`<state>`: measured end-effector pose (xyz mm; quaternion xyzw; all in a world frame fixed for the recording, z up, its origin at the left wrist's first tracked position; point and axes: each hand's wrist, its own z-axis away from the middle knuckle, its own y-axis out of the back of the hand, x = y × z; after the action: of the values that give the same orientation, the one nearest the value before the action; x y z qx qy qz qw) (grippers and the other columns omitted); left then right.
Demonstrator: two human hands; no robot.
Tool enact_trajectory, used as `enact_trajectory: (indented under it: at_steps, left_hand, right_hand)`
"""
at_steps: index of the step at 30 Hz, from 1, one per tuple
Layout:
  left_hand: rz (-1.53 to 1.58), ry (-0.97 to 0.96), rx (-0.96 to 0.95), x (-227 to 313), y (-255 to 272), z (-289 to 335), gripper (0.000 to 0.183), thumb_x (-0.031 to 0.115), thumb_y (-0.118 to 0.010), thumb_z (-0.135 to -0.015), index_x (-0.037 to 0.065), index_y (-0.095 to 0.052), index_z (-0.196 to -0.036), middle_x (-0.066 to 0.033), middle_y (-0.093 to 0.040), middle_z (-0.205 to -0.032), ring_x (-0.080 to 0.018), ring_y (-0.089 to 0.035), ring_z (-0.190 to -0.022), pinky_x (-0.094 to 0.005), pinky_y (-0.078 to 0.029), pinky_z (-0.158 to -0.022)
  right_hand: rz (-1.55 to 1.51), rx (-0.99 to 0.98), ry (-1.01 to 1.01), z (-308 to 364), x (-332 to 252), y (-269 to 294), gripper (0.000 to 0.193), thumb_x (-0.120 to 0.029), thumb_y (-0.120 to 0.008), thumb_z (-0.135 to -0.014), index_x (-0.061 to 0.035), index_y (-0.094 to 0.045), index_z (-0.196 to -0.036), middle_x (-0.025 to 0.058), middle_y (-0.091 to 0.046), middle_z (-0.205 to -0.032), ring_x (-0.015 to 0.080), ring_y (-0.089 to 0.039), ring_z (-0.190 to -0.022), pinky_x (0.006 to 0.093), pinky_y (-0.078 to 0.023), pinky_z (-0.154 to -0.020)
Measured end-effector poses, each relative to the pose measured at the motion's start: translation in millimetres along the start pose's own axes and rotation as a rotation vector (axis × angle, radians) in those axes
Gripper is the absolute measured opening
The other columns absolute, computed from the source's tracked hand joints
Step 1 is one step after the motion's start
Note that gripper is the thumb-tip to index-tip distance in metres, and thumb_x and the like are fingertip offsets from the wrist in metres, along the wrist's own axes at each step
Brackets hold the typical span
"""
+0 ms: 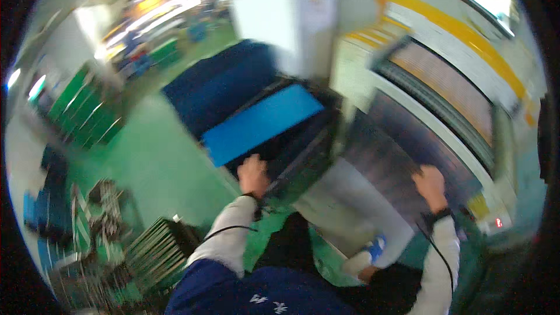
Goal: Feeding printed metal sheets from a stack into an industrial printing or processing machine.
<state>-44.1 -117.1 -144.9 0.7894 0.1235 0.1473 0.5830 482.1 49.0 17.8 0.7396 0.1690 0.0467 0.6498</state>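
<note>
Grip, left hand [254, 176]: 1, fingers curled, blurred; cannot tell whether it holds anything. Blue panel [262, 123]: 1, long, flat, lying on a black bin [312, 160], at 12 o'clock from the left hand and just beside it; contact unclear. Grip, right hand [430, 188]: 1, fingers bent, at the dark panel [385, 140]; cannot tell whether closed on it. Dark panel: 1, flat, at 11 o'clock from the right hand, before a white machine [357, 73] with yellow trim, 2 o'clock in view. Shoe [375, 249]: 1, blue and white, 5 o'clock. Floor [154, 157]: green.
</note>
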Motion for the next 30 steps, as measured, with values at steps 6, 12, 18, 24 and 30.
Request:
enact_trajectory:
  at_steps: [6,12,18,24,30]
  left_hand:
    - [-0.060,-0.021,0.078,-20,-27,17,0.064,0.022,-0.079,-0.075,0.009,-0.061,-0.135,-0.0172,-0.047,-0.156,-0.0383,-0.044,-0.142,-0.0549,-0.035,-0.113]
    - [-0.043,-0.049,0.040,11,-17,15,0.059,0.019,-0.076,-0.076,0.008,-0.058,-0.131,-0.0152,-0.045,-0.159,-0.0364,-0.042,-0.145,-0.0542,-0.034,-0.115]
    - [-0.075,-0.030,0.061,-1,-11,15,0.058,0.018,-0.075,-0.076,0.008,-0.058,-0.131,-0.0153,-0.045,-0.159,-0.0361,-0.043,-0.143,-0.0540,-0.035,-0.114]
    - [-0.088,-0.018,0.069,-3,-19,14,0.062,0.017,-0.075,-0.076,0.007,-0.057,-0.135,-0.0159,-0.046,-0.159,-0.0369,-0.043,-0.144,-0.0557,-0.035,-0.114]
    - [-0.094,-0.014,0.022,9,-14,15,0.065,0.022,-0.080,-0.077,0.006,-0.058,-0.136,-0.0162,-0.044,-0.160,-0.0371,-0.042,-0.144,-0.0561,-0.035,-0.115]
  right_hand:
    - [-0.097,0.180,-0.054,9,-19,76,0.033,-0.033,-0.075,-0.085,-0.0026,-0.077,-0.098,0.0270,-0.072,-0.094,0.0443,-0.070,-0.089,0.0496,-0.055,-0.081]
    - [-0.961,0.557,-0.313,51,1,117,0.034,-0.020,-0.083,-0.087,0.0019,-0.077,-0.112,0.0108,-0.079,-0.100,0.0175,-0.071,-0.088,0.0339,-0.054,-0.083]
    - [-1.603,0.996,-0.379,76,-56,81,0.033,-0.017,-0.077,-0.096,0.0014,-0.069,-0.123,0.0046,-0.072,-0.115,0.0178,-0.066,-0.104,0.0347,-0.051,-0.090]
    - [-1.754,0.629,-0.216,86,-38,53,0.034,-0.004,-0.073,-0.089,-0.0052,-0.069,-0.123,0.0130,-0.072,-0.122,0.0298,-0.069,-0.112,0.0435,-0.053,-0.096]
    - [-2.369,0.441,-0.232,75,-60,27,0.018,-0.003,-0.069,-0.094,-0.0035,-0.069,-0.112,0.0096,-0.074,-0.113,0.0278,-0.069,-0.110,0.0473,-0.054,-0.098]
